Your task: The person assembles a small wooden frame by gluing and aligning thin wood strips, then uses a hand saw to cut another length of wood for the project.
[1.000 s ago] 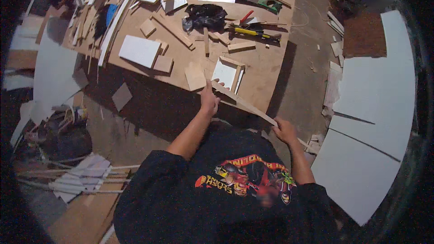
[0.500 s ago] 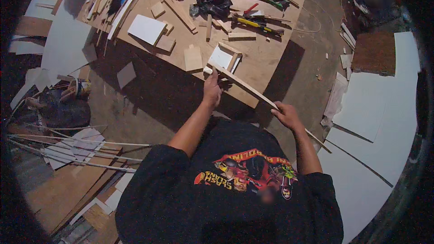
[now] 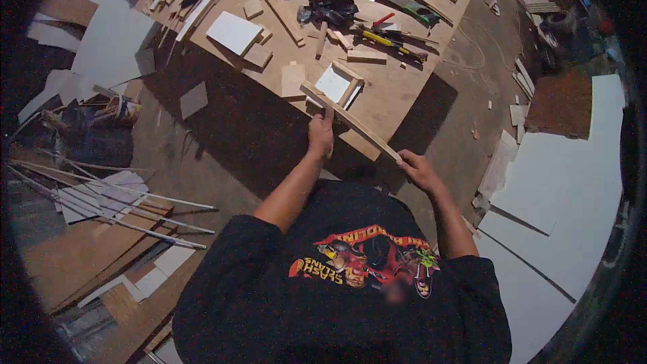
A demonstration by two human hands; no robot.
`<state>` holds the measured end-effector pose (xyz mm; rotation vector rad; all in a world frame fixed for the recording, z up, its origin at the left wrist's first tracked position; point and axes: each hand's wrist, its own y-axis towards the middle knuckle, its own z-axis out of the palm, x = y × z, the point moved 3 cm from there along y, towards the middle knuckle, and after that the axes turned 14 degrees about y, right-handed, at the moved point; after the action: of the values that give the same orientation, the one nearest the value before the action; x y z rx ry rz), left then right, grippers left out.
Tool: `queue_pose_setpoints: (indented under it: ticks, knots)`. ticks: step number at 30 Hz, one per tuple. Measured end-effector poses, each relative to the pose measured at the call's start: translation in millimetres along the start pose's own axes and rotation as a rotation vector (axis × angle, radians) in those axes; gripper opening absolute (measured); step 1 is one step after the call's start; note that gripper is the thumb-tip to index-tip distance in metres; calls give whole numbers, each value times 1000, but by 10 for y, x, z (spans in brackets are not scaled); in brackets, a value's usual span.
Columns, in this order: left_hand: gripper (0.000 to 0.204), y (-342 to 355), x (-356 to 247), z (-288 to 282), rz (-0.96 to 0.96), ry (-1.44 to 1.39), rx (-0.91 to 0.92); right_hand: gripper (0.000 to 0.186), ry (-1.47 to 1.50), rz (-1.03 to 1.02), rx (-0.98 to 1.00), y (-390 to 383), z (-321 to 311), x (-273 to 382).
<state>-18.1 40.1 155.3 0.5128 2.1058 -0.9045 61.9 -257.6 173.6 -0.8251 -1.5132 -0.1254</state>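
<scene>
A long pale wooden strip (image 3: 360,126) slants across the near edge of the workbench. Near its upper-left end my left hand (image 3: 321,138) is closed on it, thumb pointing up. Farther down the strip, my right hand (image 3: 419,170) pinches it between thumb and fingers. Just beyond the strip sits a small wooden frame (image 3: 350,72) with a white panel inside; the strip hides part of its near side. To the left of the frame lies a flat wooden block (image 3: 293,81).
The workbench (image 3: 397,87) carries a white board (image 3: 232,32), a black plastic bag (image 3: 328,8), a yellow tool (image 3: 385,42) and a green-handled saw (image 3: 404,8). White sheets (image 3: 532,182) lie at right; thin strips (image 3: 148,209) and boards lie at left.
The strip has shifted up and left, so more of it extends past my left hand. My right hand has come slightly left. The whole view has turned a little.
</scene>
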Motion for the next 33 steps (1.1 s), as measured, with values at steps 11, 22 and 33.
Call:
queue_pose_setpoints:
  ticks: [11,22,33]
  knots:
    - [44,-78,299,-85,-5,-272,-187,40,-121,-39,106,190,373,-323]
    - [44,523,-169,-1026,134,-496,-363,31,-147,-93,-60,233,720,-401]
    - [39,1272,-578,-1443,247,-480,247,29,-35,88,-221,762,1823,-153]
